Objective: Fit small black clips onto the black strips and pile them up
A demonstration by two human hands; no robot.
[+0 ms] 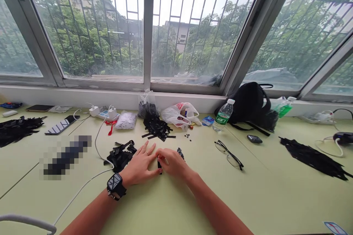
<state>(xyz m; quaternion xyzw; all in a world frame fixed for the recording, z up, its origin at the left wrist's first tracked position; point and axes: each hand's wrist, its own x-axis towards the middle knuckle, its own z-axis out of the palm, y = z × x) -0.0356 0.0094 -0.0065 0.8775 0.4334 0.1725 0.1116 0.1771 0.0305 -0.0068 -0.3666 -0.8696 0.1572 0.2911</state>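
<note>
A short black strip (159, 163) lies on the table between my hands. My left hand (140, 163) rests flat with its fingers spread, and its thumb touches the strip's side. Curled in a pinch, the fingers of my right hand (170, 161) close over the strip's upper part and hide some of it. Whether they also hold something small cannot be made out. A heap of black strips (120, 156) lies just left of my left hand. Small dark beadlike pieces (180, 153) show behind my right hand, partly covered by it. A few small dark round pieces (188, 137) lie beyond.
Black strips (157, 126) spill from a clear bag at the back. Eyeglasses (229, 155), a water bottle (224, 114) and a black backpack (248, 102) stand or lie to the right. A white cable (96, 143) crosses the left side. More black strips (313, 158) lie far right.
</note>
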